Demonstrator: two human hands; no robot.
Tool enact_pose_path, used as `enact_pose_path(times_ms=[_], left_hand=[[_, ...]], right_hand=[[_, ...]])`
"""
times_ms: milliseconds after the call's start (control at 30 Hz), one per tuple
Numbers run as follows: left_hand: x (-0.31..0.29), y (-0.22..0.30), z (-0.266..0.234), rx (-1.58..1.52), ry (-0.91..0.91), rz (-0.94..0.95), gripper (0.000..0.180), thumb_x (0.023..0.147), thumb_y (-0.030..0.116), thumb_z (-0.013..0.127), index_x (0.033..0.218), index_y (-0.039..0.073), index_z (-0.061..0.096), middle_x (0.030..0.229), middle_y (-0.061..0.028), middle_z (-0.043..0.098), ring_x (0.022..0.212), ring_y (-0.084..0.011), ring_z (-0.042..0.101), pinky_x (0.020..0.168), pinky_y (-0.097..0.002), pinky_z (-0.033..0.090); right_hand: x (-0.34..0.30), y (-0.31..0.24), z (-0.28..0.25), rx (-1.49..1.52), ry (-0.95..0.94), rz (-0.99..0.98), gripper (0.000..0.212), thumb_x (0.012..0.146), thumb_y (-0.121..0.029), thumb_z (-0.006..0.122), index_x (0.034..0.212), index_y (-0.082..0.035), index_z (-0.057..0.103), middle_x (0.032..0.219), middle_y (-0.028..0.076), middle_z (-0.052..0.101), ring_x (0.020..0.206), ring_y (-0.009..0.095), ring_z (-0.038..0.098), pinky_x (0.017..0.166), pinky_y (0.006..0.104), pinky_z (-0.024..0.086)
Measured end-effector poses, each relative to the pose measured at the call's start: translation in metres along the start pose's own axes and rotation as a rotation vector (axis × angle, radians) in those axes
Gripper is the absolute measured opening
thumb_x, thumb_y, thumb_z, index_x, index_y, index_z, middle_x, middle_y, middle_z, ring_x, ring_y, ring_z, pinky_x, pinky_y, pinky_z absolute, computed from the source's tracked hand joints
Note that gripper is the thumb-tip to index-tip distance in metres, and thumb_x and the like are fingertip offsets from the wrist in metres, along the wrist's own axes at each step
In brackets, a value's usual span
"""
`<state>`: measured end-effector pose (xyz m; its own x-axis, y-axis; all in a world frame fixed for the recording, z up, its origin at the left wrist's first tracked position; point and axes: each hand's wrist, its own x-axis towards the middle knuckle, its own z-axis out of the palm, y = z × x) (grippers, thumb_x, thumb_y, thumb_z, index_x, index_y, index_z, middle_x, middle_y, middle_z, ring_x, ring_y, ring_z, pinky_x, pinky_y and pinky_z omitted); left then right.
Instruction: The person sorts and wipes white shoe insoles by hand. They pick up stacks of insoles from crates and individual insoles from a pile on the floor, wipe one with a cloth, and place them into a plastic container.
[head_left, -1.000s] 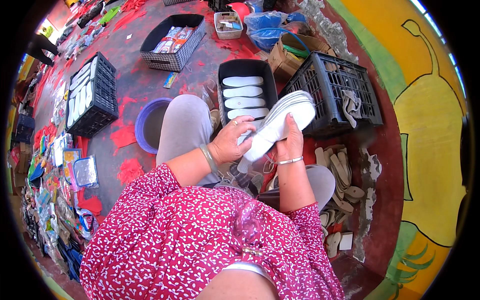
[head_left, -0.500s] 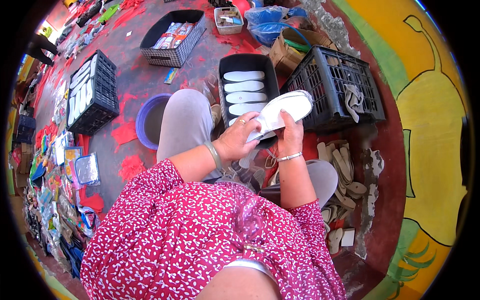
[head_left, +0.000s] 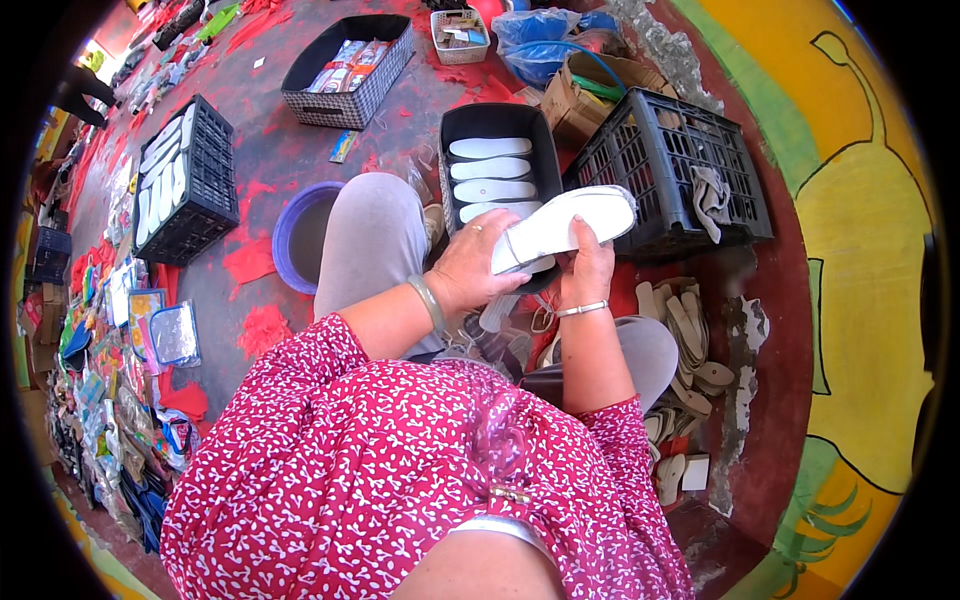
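Note:
A white shoe insole (head_left: 572, 222), apparently on top of a thin stack, is held slantwise above my lap. My left hand (head_left: 472, 270) grips its lower left end, with the fingertips partly hidden by the insole. Around the near edge closes my right hand (head_left: 587, 268), its thumb pressed on the white upper face and its other fingers underneath. A dark line crosses the insole close to my left hand. Just beyond my hands, a black-lined fabric bin (head_left: 497, 120) holds several white insoles (head_left: 492, 168) laid in a row.
A black plastic crate (head_left: 670, 170) with a grey cloth stands right of the bin. Pale soles (head_left: 685, 340) lie piled by the right wall. At left are a purple basin (head_left: 290, 240), another insole-filled crate (head_left: 205, 190) and scattered packaging. A patterned box (head_left: 365, 95) sits farther off.
My left hand has shifted from the insole's upper face to its lower left end. The insole has moved slightly right, and more of its surface shows.

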<state>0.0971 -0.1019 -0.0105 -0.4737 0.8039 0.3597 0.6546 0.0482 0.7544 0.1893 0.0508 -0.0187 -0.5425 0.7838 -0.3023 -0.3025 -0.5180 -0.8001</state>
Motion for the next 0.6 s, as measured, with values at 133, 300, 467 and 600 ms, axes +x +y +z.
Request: enact_pose_path(times_ms=[133,300,467,600], left_hand=[[0.003,-0.006,0.004,0.082,-0.018,-0.133,0.086,0.061,0.03,0.077,0.13,-0.001,0.036,0.118,-0.0236,0.049,0.115,-0.0365,0.046,0.099,-0.0407,0.034],[0.005,-0.007,0.005,0.152,-0.098,-0.283,0.08,0.064,0.029,0.072,0.129,-0.001,0.036,0.11,-0.0234,0.056,0.106,-0.0366,0.052,0.094,-0.0434,0.038],[0.009,0.007,-0.002,0.141,-0.107,-0.327,0.068,0.065,0.026,0.067,0.122,-0.001,0.041,0.101,-0.0244,0.058,0.097,-0.0381,0.055,0.087,-0.0446,0.042],[0.008,0.0,0.0,0.177,-0.18,-0.38,0.06,0.067,0.027,0.068,0.116,0.001,0.045,0.1,-0.0246,0.059,0.095,-0.0383,0.056,0.082,-0.0433,0.045]], right_hand=[[-0.005,0.005,0.007,-0.028,-0.071,-0.071,0.055,0.08,-0.005,0.063,0.129,-0.006,0.037,0.118,0.008,0.05,0.106,0.022,0.051,0.089,0.0363,0.045],[-0.024,0.014,0.022,-0.073,-0.19,-0.162,0.056,0.081,-0.004,0.062,0.13,-0.003,0.035,0.119,0.008,0.05,0.107,0.02,0.05,0.093,0.033,0.041],[-0.022,0.015,0.02,-0.057,-0.163,-0.209,0.049,0.08,-0.007,0.064,0.125,-0.004,0.043,0.116,0.007,0.053,0.105,0.018,0.051,0.09,0.0316,0.042],[-0.018,0.008,0.017,-0.017,-0.142,-0.183,0.052,0.081,-0.004,0.063,0.128,-0.003,0.04,0.119,0.007,0.051,0.109,0.018,0.049,0.093,0.0324,0.04]])
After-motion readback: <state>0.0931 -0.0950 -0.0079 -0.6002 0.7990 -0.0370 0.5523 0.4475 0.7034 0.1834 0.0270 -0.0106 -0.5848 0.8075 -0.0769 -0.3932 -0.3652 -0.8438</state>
